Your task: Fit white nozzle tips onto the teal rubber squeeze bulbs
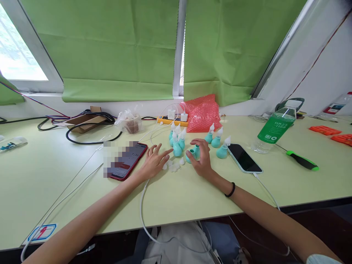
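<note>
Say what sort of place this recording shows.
Probably an indoor work area, perhaps a small workshop or office: a long pale table beneath green blinds, with a power strip at the back and a screwdriver on the right.

Wide green blinds (110, 44), parted by a narrow pale window frame (179, 47), hang behind a long yellow-green table (170, 201), while bright daylight fills an uncovered pane (19, 47) at far left and a white wall (330, 73) rises at right.
</note>
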Action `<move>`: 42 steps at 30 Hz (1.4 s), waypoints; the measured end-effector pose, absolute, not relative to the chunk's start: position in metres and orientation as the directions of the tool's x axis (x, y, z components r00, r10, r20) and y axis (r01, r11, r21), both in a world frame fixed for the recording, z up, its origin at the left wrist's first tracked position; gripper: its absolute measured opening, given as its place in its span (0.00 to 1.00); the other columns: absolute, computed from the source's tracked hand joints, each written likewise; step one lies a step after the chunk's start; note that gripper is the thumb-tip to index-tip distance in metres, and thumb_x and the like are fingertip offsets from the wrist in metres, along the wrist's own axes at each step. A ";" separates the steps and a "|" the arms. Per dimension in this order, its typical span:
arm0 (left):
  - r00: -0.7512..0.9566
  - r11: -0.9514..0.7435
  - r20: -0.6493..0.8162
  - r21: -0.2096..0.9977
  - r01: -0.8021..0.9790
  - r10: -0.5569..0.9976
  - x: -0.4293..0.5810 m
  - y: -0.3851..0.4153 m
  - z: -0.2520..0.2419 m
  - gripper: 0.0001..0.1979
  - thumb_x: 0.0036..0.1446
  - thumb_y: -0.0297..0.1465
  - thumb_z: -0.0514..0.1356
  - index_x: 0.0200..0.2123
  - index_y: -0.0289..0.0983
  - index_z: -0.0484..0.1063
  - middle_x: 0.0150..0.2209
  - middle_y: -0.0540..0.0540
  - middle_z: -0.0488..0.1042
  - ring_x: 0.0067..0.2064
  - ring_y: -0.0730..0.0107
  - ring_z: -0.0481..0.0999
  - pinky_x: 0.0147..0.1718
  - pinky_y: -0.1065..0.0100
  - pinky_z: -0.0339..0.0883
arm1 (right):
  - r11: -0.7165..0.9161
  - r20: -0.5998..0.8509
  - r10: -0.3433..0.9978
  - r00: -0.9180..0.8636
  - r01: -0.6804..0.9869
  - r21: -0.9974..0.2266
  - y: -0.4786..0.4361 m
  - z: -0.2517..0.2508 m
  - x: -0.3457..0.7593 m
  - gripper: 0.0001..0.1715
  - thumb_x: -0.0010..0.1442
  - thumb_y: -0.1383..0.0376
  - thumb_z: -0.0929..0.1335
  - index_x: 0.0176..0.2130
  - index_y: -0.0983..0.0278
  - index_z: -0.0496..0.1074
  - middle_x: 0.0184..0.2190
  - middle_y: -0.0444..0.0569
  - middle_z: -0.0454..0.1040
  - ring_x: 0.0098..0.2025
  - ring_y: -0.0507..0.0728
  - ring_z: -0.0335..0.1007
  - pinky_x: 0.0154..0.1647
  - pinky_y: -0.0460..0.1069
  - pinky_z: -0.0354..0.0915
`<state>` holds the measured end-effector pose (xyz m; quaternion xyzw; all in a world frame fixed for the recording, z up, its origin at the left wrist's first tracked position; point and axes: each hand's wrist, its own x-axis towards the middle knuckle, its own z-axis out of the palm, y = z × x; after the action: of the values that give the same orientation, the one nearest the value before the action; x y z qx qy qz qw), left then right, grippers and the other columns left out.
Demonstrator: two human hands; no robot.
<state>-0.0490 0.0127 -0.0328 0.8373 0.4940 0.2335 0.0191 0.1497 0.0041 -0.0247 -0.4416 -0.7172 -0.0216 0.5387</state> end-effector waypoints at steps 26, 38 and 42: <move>0.629 -0.650 0.194 0.071 0.757 0.753 -0.025 0.046 -0.002 0.21 0.47 0.27 0.54 0.47 0.44 0.60 0.46 0.44 0.67 0.47 0.53 0.59 0.39 0.50 0.53 | 0.564 0.736 0.664 -0.134 0.736 -0.375 0.008 -0.029 0.148 0.09 0.50 0.67 0.62 0.36 0.62 0.64 0.39 0.48 0.65 0.43 0.56 0.59 0.44 0.53 0.48; 0.646 -0.718 0.763 -0.434 0.544 0.028 -0.030 -0.011 0.005 0.12 0.47 0.26 0.57 0.37 0.40 0.64 0.42 0.42 0.69 0.42 0.61 0.66 0.39 0.56 0.56 | 0.593 0.580 0.786 -0.212 -0.004 -0.805 -0.003 -0.023 0.150 0.21 0.53 0.53 0.59 0.43 0.62 0.59 0.26 0.45 0.64 0.27 0.52 0.61 0.26 0.47 0.59; 0.758 -0.717 0.634 -0.600 0.354 -0.155 -0.023 -0.023 -0.002 0.07 0.47 0.26 0.56 0.32 0.40 0.64 0.38 0.45 0.69 0.40 0.63 0.67 0.38 0.58 0.59 | 0.442 0.442 0.808 -0.389 -0.095 -0.892 -0.010 -0.022 0.143 0.20 0.54 0.51 0.58 0.39 0.62 0.64 0.28 0.46 0.66 0.30 0.53 0.64 0.31 0.48 0.61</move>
<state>-0.0234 -0.0230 -0.0016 0.8608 0.0578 0.3431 -0.3714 0.1430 -0.0101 -0.0219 -0.2570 -0.6940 0.4614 0.4893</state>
